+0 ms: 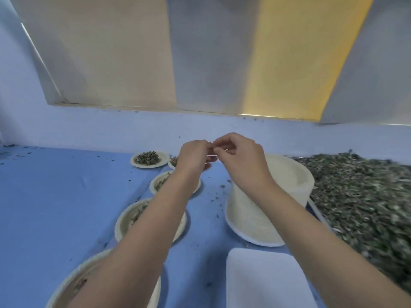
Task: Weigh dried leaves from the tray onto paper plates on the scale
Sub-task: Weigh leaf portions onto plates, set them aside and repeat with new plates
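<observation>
Blue cloth covers the table. Nearest the person and well below the grip lies a white slab (266,278), probably the scale, with no plate on it in the visible part.

Left of the slab, a row of filled paper plates begins with the nearest plate (66,283) and runs away under the left forearm. The next two (124,221) (153,183) hold some leaves, though the arm hides most of their contents.

Just under and right of the grip stands the stack of unused plates (244,218), still tall. Further right the tray's dried leaves (367,196) lie in a deep heap.

The left hand (195,156) and right hand (240,156) meet above the table with fingers curled and tips together. They seem to pinch a thin pale strand (226,150), too small to identify. Neither hand touches leaves or plates.

Just beyond the grip to the left sits the far plate (164,155), clearly portioned, with a sliver of another beside it.

Several portions look done. With this many plates and leaves remaining, I judge much weighing is left.
</observation>
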### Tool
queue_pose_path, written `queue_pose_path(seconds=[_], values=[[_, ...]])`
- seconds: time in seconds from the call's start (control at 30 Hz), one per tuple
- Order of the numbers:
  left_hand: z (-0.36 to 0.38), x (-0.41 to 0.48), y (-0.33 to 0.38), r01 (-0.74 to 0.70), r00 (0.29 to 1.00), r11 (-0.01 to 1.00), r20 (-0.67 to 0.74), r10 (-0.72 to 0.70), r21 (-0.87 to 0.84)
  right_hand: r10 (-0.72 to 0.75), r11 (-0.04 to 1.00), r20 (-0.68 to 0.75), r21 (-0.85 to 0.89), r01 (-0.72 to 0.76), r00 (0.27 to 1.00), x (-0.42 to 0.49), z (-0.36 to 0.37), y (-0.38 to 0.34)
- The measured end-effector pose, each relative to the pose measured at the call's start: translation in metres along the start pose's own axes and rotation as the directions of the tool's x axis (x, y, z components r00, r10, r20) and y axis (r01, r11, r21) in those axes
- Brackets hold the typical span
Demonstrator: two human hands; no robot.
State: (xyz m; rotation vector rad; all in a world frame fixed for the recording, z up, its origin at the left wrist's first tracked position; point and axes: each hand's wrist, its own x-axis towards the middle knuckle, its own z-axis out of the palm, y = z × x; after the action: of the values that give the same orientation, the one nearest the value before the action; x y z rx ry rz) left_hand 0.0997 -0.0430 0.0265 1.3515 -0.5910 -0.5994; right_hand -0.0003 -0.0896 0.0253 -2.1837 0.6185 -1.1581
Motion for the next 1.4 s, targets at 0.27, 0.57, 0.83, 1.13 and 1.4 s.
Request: queue_pose_path(seconds=[0.27,0.57,0.83,1.13,1.4], values=[[0.046,-0.034,-0.025,0.015,0.968,0.985,-0.246,-0.057,-0.169,0.057,0.815,0.315,-0.563,0.138,0.947,-0.041,-0.066,0.031],[0.06,-0.059,-0.041,-0.017,0.924,0.95,-0.367,-0.104,-0.311,0.031,0.682,0.381,-0.684,0.259,0.924,-0.047,-0.068,0.031],[0.063,-0.062,-0.051,0.014,0.927,0.955,-0.354,-0.124,-0.297,-0.005,0.73,0.364,-0.636,0.252,0.932,-0.047,-0.07,0.034],[0.064,-0.063,-0.057,0.014,0.923,0.953,-0.362,-0.129,-0.303,-0.045,0.667,0.323,-0.695,0.269,0.945,-0.05,-0.063,0.036],[0.062,-0.068,-0.038,-0.102,0.954,0.99,-0.292,0.07,-0.097,-0.31,0.71,0.327,-0.545,0.446,0.893,-0.066,-0.073,0.029]])
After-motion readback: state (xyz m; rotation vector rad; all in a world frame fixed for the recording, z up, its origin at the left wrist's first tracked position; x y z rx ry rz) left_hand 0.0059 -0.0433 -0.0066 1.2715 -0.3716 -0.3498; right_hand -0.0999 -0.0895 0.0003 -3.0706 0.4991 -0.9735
